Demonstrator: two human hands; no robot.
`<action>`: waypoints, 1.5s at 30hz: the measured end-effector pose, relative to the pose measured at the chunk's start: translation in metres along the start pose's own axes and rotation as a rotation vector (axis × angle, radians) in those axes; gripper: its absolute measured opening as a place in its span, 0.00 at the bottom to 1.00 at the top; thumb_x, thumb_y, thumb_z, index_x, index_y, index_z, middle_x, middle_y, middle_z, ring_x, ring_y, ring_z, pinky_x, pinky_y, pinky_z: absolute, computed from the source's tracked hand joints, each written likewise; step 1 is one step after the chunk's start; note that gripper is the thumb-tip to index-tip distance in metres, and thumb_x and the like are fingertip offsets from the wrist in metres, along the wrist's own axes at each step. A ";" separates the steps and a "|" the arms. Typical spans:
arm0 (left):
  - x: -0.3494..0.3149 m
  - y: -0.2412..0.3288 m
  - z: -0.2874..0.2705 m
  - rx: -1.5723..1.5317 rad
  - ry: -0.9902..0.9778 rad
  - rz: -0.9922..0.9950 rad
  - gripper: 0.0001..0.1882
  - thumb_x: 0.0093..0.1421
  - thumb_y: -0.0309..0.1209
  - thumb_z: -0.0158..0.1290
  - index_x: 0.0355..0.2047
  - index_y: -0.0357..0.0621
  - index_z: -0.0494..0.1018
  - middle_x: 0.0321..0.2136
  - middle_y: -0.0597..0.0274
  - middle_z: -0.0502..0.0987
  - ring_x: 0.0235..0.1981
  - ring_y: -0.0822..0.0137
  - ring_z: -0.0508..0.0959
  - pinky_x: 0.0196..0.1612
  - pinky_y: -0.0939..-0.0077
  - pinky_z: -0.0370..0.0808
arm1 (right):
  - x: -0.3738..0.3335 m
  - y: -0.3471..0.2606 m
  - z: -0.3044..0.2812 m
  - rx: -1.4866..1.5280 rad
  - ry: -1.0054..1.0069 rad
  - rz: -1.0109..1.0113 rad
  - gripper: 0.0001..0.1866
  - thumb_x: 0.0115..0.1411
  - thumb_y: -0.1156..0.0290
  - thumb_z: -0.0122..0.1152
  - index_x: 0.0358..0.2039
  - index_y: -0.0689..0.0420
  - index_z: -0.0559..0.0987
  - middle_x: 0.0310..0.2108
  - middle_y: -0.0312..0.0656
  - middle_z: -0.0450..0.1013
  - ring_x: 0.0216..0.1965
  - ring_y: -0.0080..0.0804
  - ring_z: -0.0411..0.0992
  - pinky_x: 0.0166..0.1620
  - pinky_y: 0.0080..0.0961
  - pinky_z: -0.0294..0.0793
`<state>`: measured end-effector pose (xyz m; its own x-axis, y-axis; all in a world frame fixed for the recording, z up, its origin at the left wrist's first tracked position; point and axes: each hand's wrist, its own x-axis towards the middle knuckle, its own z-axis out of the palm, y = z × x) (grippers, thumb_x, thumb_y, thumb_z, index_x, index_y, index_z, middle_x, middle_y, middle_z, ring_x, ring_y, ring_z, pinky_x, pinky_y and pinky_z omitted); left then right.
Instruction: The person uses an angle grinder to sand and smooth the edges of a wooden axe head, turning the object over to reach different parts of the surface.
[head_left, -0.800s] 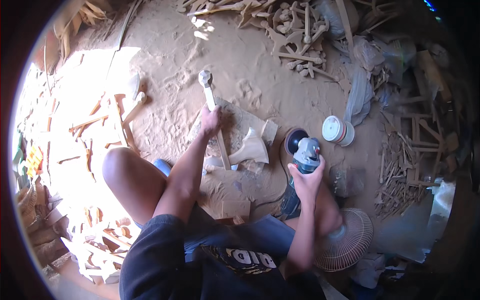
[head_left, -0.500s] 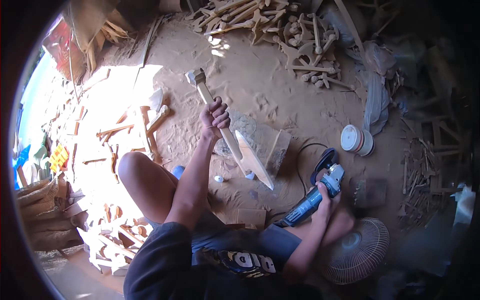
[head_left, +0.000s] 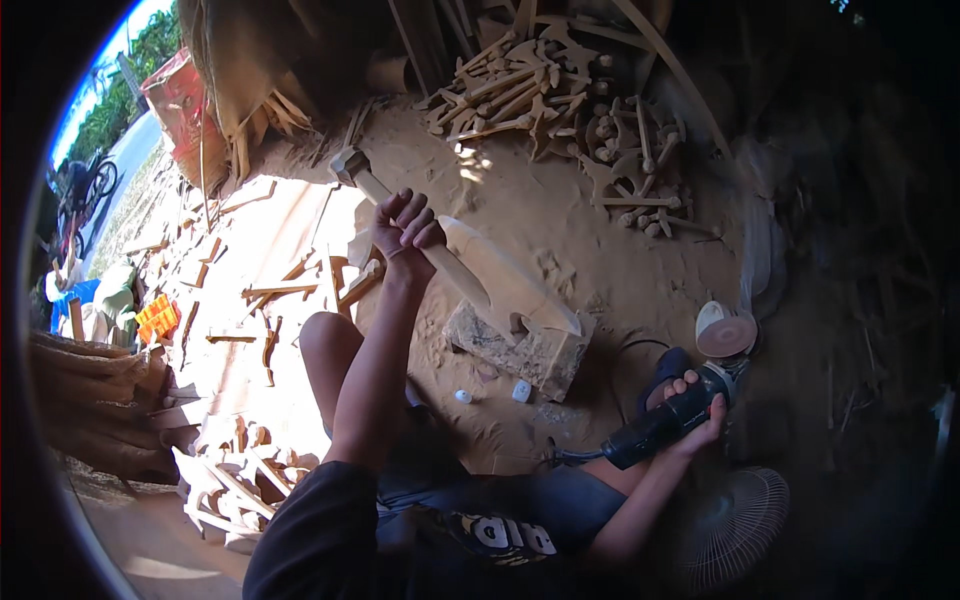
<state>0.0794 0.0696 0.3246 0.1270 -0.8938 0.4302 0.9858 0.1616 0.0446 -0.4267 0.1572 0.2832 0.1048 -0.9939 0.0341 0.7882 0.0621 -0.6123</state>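
Note:
My left hand [head_left: 408,235] is wrapped round the shaft of a pale carved wooden piece [head_left: 515,280]. A faceted knob tops its upper left end, and a broad, flat, pointed blade shape spreads from the other. That lower end slants over a rough block [head_left: 560,362], seemingly stone; whether they touch I cannot tell. Over my right knee, my right hand [head_left: 708,428] grips the dark body of an angle grinder [head_left: 655,428]. Its round brownish disc [head_left: 728,336] shows its flat face, apart from the wood. Whether the disc spins is not clear.
A large heap of carved wooden pieces [head_left: 520,90] lies at the back. More pieces [head_left: 240,480] are piled at left. A wire fan guard [head_left: 740,525] stands by my right leg. Two small white objects, one a rounded bit [head_left: 463,396], lie before the block.
The view has shifted toward the left. The wooden piece has turned, showing more of its broad face. My right hand has raised and rolled the grinder, so its disc face now shows.

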 end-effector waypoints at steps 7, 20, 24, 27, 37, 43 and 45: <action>0.007 0.008 0.056 0.059 0.389 0.267 0.15 0.66 0.35 0.48 0.22 0.52 0.60 0.16 0.75 0.57 0.12 0.77 0.59 0.16 0.81 0.58 | -0.007 0.008 -0.018 0.113 0.063 -0.016 0.30 0.66 0.46 0.57 0.50 0.63 0.69 0.44 0.44 0.69 0.43 0.36 0.68 0.49 0.34 0.71; 0.019 0.029 0.122 0.734 0.299 0.683 0.29 0.70 0.32 0.53 0.65 0.46 0.54 0.52 0.53 0.76 0.59 0.51 0.76 0.60 0.44 0.75 | -0.018 0.029 -0.010 0.070 0.046 -0.073 0.30 0.68 0.49 0.53 0.57 0.62 0.68 0.47 0.47 0.70 0.44 0.40 0.68 0.49 0.39 0.70; 0.041 0.046 0.134 1.364 0.302 0.843 0.28 0.72 0.31 0.51 0.66 0.55 0.49 0.48 0.56 0.76 0.46 0.52 0.81 0.44 0.52 0.79 | -0.012 0.029 -0.018 0.094 -0.004 -0.054 0.31 0.68 0.49 0.53 0.61 0.61 0.66 0.48 0.48 0.70 0.44 0.41 0.69 0.49 0.40 0.71; 0.048 0.090 0.128 1.747 0.058 0.626 0.28 0.69 0.28 0.54 0.63 0.53 0.53 0.42 0.52 0.76 0.37 0.51 0.80 0.38 0.52 0.77 | -0.008 0.035 -0.022 0.092 -0.100 -0.039 0.31 0.71 0.49 0.51 0.62 0.62 0.66 0.49 0.47 0.70 0.45 0.40 0.69 0.51 0.40 0.71; -0.105 0.207 0.124 3.102 -0.241 -1.478 0.07 0.48 0.34 0.57 0.27 0.57 0.83 0.30 0.63 0.85 0.34 0.56 0.84 0.35 0.62 0.78 | -0.016 0.024 -0.017 0.042 -0.203 0.086 0.28 0.71 0.50 0.54 0.53 0.65 0.66 0.50 0.45 0.66 0.49 0.36 0.68 0.57 0.33 0.70; -0.318 0.301 0.101 2.644 -0.296 -2.364 0.08 0.47 0.35 0.63 0.29 0.59 0.87 0.30 0.71 0.86 0.37 0.66 0.82 0.53 0.69 0.66 | -0.020 0.023 -0.001 -0.057 -0.207 0.109 0.28 0.72 0.49 0.49 0.53 0.66 0.70 0.48 0.43 0.69 0.46 0.34 0.71 0.53 0.32 0.73; -0.418 0.343 0.092 2.579 0.185 -2.438 0.12 0.49 0.37 0.61 0.34 0.59 0.88 0.43 0.70 0.85 0.52 0.67 0.77 0.60 0.69 0.65 | -0.020 0.025 0.006 -0.235 -0.112 0.065 0.31 0.72 0.47 0.45 0.52 0.66 0.73 0.48 0.43 0.72 0.45 0.33 0.72 0.51 0.32 0.74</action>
<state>0.3548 0.5371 0.2431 0.4563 -0.4172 -0.7860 -0.8846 -0.1168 -0.4516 -0.4056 0.1789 0.2718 0.2272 -0.9715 0.0681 0.6165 0.0893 -0.7823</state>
